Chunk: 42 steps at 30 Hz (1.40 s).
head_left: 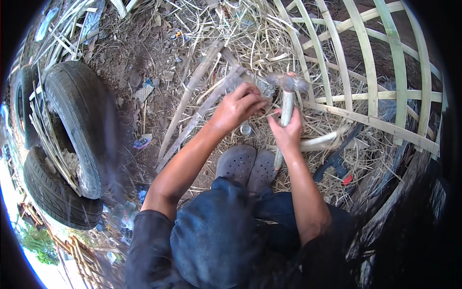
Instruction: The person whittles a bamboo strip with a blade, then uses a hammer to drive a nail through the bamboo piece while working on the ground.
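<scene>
My right hand (pixel 288 131) is closed around the pale wooden handle of a hammer (pixel 287 107). The hammer stands nearly in line with my forearm, its worn metal head pointing away from me. Just left of it, my left hand (pixel 242 103) is bent into a pinch, fingertips close to my right thumb. Something thin and pale seems to lie between the two hands, but what the left fingers grip is too small to make out. Beyond the hands, to the right, stands a woven lattice of split bamboo strips (pixel 370 62).
Old tyres (pixel 79 120) lie at the left with bamboo strips across them. Two long wooden sticks (pixel 190 96) rest on the dirt beside my left forearm. Bamboo shavings (pixel 260 36) litter the ground. My grey clogs (pixel 237 164) are below my hands; a dark tool-like object (pixel 337 159) lies to the right.
</scene>
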Motion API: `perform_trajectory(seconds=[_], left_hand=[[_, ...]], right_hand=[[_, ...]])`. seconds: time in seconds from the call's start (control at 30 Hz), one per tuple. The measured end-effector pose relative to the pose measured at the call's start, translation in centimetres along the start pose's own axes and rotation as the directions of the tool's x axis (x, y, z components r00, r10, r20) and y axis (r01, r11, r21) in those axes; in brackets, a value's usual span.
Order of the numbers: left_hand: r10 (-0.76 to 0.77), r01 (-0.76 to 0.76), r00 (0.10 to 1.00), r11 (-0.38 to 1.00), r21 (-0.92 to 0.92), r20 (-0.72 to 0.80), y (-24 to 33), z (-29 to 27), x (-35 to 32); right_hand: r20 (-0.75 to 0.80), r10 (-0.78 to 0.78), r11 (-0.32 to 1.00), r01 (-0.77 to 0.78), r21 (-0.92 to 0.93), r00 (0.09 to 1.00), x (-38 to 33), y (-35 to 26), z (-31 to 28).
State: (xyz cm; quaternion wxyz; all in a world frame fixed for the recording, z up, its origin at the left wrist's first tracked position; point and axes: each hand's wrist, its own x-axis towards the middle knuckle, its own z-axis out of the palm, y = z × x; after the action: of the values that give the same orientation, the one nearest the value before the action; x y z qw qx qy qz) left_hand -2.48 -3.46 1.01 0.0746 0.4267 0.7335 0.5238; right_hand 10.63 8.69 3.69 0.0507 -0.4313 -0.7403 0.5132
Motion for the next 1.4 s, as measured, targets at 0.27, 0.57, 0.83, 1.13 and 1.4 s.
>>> perform_trajectory(seconds=[0.27, 0.57, 0.83, 1.13, 1.4], left_hand=[[-0.037, 0.031, 0.999, 0.99, 0.137, 0.037, -1.2, -0.1, -0.4], [0.021, -0.026, 0.999, 0.989, 0.143, 0.04, -1.7, -0.2, -0.1], [0.014, -0.022, 0.997, 0.995, 0.099, 0.078, -2.4, -0.3, -0.3], [0.039, -0.042, 0.997, 0.998, 0.038, 0.065, -2.0, -0.4, 0.3], [0.037, -0.038, 0.997, 0.999, 0.023, 0.067, -2.2, -0.3, 0.1]], right_hand=[[0.036, -0.003, 0.994, 0.006, -0.107, 0.999, 0.9, 1.4, 1.1], [-0.014, -0.176, 0.969, 0.17, -0.18, 0.984, 0.4, 2.0, 0.3], [-0.006, -0.248, 0.954, 0.243, -0.178, 0.969, -4.2, 0.8, -3.3], [0.036, -0.44, 0.876, 0.438, -0.2, 0.897, -4.3, 0.3, -2.8], [0.004, -0.514, 0.84, 0.505, -0.198, 0.858, -4.6, 0.6, -2.7]])
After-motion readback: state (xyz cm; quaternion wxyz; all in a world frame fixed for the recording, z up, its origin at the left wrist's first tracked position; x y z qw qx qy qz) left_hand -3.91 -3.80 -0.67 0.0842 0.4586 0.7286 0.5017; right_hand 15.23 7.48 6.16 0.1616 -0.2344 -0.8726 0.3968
